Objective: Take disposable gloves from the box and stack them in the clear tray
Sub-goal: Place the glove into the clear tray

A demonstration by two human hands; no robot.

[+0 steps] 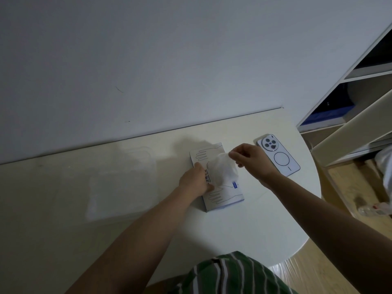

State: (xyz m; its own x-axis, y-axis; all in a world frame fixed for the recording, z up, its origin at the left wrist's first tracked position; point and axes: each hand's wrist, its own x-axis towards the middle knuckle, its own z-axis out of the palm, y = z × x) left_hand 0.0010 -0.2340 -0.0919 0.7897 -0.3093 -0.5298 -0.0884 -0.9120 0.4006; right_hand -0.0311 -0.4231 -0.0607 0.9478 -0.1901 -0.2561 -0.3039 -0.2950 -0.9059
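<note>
**Asker:** How many hands have you got on this, and what is each doing?

**Me:** 2, and they are apart. My left hand (194, 180) lies on top of the box (222, 198), fingers laid fairly flat along its left edge, pressing it down. My right hand (252, 161) is raised just above the box's far right corner, and its thumb and fingertips pinch 1 glove (222, 169).

**Asker:** Where is that glove exactly?

**Me:** Partly out of the box. It is thin, whitish and see-through, bunched up, and it runs from my right fingertips down to the middle of the box lid. I can count only that 1 glove.

**Asker:** And the box?

**Me:** 1 box, flat on the bench (244, 230), white with blue trim and 2 hand outlines drawn on its lid.

**Asker:** The tray?

**Me:** 1 clear tray (121, 187), left of the box on the same bench, well apart from the glove. It is so faint that I cannot tell what lies in it.

**Asker:** Anything else around?

**Me:** 1 phone (277, 155) lies face down just right of my right hand, with 1 round camera bump. The wall (148, 60) runs behind the bench, and 1 shelf unit (360, 92) stands at the far right. My green striped shirt (229, 274) shows at the bottom.
</note>
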